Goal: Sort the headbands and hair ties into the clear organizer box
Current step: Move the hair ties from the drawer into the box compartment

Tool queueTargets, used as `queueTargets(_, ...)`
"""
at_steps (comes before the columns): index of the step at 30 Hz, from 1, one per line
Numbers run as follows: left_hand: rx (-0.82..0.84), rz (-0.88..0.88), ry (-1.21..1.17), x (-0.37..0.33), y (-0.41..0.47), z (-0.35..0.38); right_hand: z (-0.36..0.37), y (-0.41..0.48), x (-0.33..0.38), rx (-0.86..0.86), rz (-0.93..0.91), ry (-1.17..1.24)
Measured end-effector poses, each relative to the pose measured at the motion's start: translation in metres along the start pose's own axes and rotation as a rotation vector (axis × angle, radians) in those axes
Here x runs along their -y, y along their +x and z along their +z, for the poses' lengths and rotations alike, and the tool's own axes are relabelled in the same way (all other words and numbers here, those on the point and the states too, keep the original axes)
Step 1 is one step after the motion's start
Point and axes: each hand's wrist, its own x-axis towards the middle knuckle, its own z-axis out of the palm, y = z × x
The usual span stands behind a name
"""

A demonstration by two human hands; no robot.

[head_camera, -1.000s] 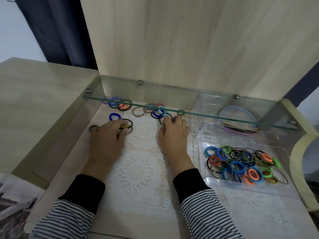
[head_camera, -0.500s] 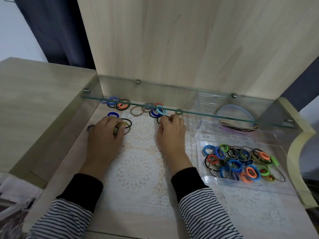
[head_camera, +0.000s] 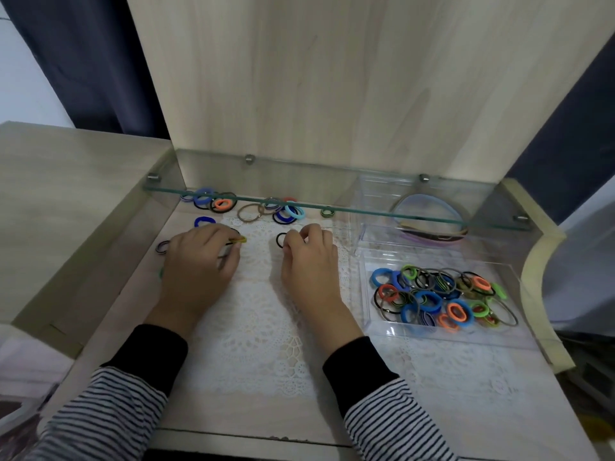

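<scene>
Head — hands (head_camera: pixel 199 264) (head_camera: pixel 311 261) drawn nearer; hair ties (head_camera: pixel 240 240) pinched

Both sleeves (head_camera: pixel 100 410) white with thin black stripes; cuffs (head_camera: pixel 149 347) plain black.

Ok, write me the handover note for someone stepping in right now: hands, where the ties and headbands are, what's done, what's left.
Left hand grips a yellow-green hair tie on the lace mat. Right hand pinches a thin black hair tie beside it.
Clear organizer box: front compartment holds a pile of hair ties, rear compartment the headbands.
Done: headbands and many ties boxed.
Left: the two held ties, the loose ties under the glass shelf, a blue tie and a striped tie near the left hand.
</scene>
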Motion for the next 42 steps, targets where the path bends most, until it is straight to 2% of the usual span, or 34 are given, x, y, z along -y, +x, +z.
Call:
queueTargets(5,0.034,0.084,0.021,-0.008,0.003,-0.001,-0.027,-0.011,-0.003,-0.029,-0.053,-0.001)
queueTargets(9,0.064,0.076,-0.117,-0.036,0.010,0.002,-0.054,-0.016,-0.016,-0.062,-0.081,-0.003)
queueTargets(12,0.068,0.076,-0.181,-0.069,0.015,0.007,-0.072,-0.018,-0.035,-0.057,-0.053,-0.046)
queueTargets(20,0.232,0.132,-0.367,-0.169,0.025,0.012,-0.115,-0.020,-0.107,-0.132,0.101,-0.161)
queueTargets(28,0.323,0.193,-0.411,-0.218,0.028,0.029,-0.145,-0.035,-0.156,-0.167,0.211,-0.271)
queueTargets(31,0.374,0.226,-0.391,-0.231,0.027,0.034,-0.157,-0.042,-0.168,-0.126,0.289,-0.311)
queueTargets(36,0.439,0.288,-0.384,-0.249,0.028,0.038,-0.179,-0.053,-0.183,0.066,0.535,-0.448)
queueTargets(42,0.554,0.345,-0.350,-0.265,0.038,0.041,-0.192,-0.054,-0.185,0.260,0.642,-0.484)
